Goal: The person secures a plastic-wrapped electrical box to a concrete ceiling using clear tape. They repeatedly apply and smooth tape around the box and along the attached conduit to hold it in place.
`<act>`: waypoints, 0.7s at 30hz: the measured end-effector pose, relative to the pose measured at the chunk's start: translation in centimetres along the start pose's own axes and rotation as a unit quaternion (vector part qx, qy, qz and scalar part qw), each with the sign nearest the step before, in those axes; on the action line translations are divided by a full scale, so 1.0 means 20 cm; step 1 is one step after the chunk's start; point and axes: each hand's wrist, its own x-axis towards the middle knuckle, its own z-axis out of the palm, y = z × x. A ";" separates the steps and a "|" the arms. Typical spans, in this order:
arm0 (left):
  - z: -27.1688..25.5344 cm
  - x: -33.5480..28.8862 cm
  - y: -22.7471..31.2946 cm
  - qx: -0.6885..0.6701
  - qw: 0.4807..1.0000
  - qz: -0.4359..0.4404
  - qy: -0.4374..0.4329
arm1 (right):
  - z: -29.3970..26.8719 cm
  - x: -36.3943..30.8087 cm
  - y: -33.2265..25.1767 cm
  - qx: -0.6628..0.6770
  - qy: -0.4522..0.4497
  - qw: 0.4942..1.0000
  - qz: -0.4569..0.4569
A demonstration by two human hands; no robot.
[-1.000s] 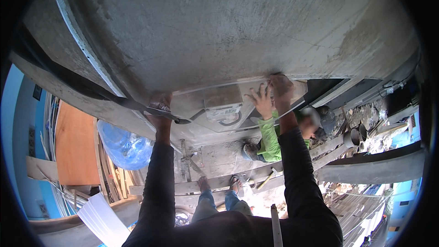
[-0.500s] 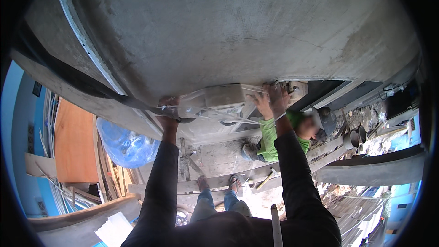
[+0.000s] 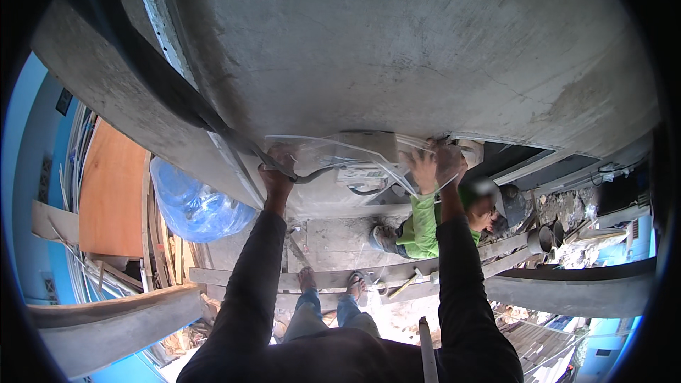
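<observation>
On the grey wall in front of me is a beige box point(image 3: 369, 147) with a label and a cable at its lower side. Clear plastic sheet point(image 3: 312, 143) stretches across it between my hands. My left hand point(image 3: 279, 169) is closed on the sheet's left part, where a thick black cable point(image 3: 245, 143) crosses. At the right edge, my right hand point(image 3: 450, 164) is closed, apparently on the plastic; its fingertips are partly blurred. Just left of it, a co-worker's hand point(image 3: 423, 169) in a green sleeve spreads its fingers against the box's right side.
The co-worker point(image 3: 425, 230) in green is below, beside my right arm. A blue plastic bundle point(image 3: 195, 202) and wooden boards point(image 3: 113, 191) stand on the left. Beneath lie a plank point(image 3: 340, 280) and a hammer point(image 3: 404, 285); pipes point(image 3: 543, 237) and rubble are at right.
My view has shifted, so the box and hands appear farther right. The plastic now spreads higher over the box. The black cable lies across my left hand.
</observation>
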 end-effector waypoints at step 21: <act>-0.21 -0.50 0.10 0.062 0.939 -0.339 -0.003 | 0.36 -0.70 -0.08 0.421 0.278 0.795 0.337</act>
